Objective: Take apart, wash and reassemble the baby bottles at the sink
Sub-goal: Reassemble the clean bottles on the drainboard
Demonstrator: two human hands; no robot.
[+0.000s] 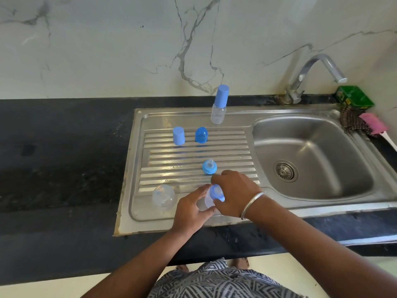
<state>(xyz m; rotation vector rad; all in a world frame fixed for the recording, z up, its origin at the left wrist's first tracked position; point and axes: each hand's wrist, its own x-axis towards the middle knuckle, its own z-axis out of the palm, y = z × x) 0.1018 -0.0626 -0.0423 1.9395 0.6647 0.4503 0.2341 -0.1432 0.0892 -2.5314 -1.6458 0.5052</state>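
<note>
Over the front of the steel draining board (pixel 193 153), my left hand (pixel 190 208) grips the body of a clear baby bottle (pixel 208 200). My right hand (pixel 233 190) is curled over its blue collar (pixel 217 193) at the top. A second clear bottle body (pixel 164 196) stands at the front left of the board. A blue collar with its teat (pixel 209 166) lies just behind my hands. Two blue caps (pixel 179 136) (pixel 201 135) stand upright further back. A whole capped bottle (pixel 219 104) stands at the board's back edge.
The sink bowl (pixel 311 155) with its drain lies to the right, under a chrome tap (pixel 311 76). At the back right corner sit a green box (pixel 354 96), a dark scrubber (pixel 352 121) and a pink brush (pixel 374 123). Black worktop (pixel 64 158) runs left.
</note>
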